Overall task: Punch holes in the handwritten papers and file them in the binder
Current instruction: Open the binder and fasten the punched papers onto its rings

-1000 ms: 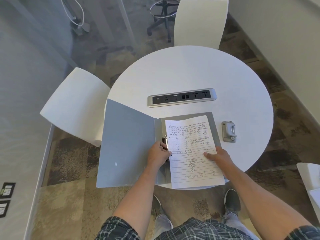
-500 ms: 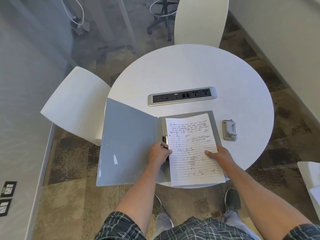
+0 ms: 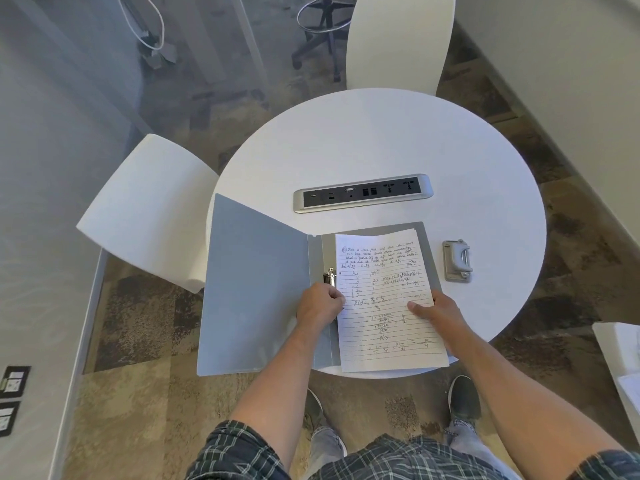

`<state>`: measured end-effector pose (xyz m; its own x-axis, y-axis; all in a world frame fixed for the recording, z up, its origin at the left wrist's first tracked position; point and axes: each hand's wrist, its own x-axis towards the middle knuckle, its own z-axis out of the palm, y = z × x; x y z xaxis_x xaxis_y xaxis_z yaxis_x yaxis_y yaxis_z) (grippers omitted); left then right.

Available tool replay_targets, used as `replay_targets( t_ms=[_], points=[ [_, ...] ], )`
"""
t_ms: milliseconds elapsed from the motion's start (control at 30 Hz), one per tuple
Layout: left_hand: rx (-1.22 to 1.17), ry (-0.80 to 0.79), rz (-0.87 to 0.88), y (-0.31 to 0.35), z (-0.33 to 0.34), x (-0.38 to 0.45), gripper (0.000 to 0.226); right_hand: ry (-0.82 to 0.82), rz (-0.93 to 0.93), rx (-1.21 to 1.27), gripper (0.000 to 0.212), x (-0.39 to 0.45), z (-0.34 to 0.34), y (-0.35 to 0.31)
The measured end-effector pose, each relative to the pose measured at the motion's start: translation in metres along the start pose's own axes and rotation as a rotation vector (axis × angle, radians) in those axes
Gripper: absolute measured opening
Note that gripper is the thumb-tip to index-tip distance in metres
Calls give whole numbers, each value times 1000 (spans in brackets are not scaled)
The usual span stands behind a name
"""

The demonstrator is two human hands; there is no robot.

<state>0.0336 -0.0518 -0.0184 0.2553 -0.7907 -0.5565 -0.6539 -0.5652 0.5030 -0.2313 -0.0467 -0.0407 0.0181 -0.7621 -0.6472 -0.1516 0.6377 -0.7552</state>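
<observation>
A grey binder lies open at the near edge of the round white table, its left cover hanging past the rim. A lined handwritten paper lies on the binder's right half, its left edge at the metal ring clip. My left hand is closed over the clip and the paper's left edge. My right hand grips the paper's right edge, thumb on top. A grey metal hole punch sits to the right of the binder, untouched.
A silver power and data strip is set into the table behind the binder. White chairs stand at the left and the far side. Another white surface with papers shows at the right edge. My shoes are under the table rim.
The paper has shifted slightly toward the clip. Both hands keep their places on its edges; my right thumb has slid a little further in.
</observation>
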Motion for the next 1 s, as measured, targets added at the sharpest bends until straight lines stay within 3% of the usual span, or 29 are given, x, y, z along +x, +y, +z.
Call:
replay_targets(
  t_ms=[133, 300, 600, 1000],
  points=[
    [-42, 121, 14, 8, -1, 6, 6, -2, 5, 0, 26, 0, 0, 1],
    [-112, 259, -4, 22, -6, 14, 19, -9, 5, -3, 25, 1, 0, 2],
    [-138, 222, -50, 27, -8, 32, 6, -19, 11, 9, 22, 1, 0, 1],
    [-106, 227, -49, 35, -8, 40, 6, -63, 5, 11, 25, -2, -2, 1]
  ],
)
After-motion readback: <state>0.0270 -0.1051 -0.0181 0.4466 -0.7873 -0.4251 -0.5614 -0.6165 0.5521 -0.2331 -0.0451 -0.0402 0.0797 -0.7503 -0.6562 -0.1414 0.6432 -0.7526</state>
